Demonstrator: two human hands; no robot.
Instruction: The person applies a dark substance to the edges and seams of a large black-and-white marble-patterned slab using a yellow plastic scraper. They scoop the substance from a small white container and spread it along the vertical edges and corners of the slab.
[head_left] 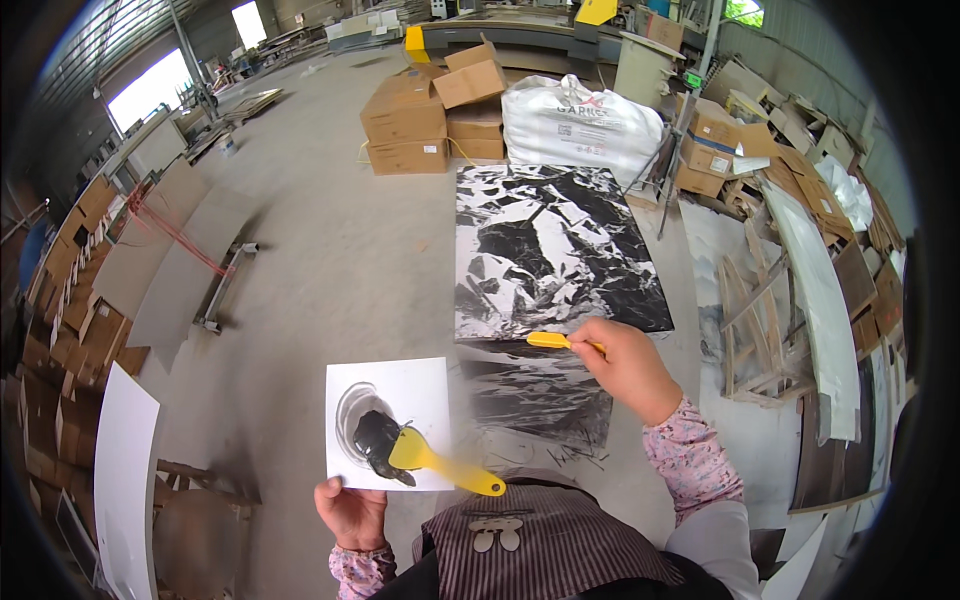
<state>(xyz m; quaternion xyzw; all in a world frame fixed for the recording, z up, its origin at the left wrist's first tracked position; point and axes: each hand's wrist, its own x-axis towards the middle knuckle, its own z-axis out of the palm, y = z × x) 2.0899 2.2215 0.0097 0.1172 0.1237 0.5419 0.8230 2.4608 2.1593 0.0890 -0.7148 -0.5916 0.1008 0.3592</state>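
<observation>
In my left hand [353, 514], a white square board [424, 388] is gripped by its near edge, thumb on top. A mound of black paste [374, 440] sits on the board inside a smeared grey ring. The blade of a yellow scraper [450, 466] rests in the paste, its handle sticking out toward my apron. My right hand [628, 366] is closed around a second yellow tool [548, 340], probably another scraper seen edge-on. It is over the near edge of a large panel [545, 240] with a jagged black-and-white pattern; contact is unclear.
A black-streaked surface [540, 395] lies just nearer than the panel. Beyond it stand cardboard boxes [405, 115] and a white bulk sack [580, 125]. A wooden frame [760, 310] and stacked boards are at the right. A wheeled rack [215, 290] with sheets stands left.
</observation>
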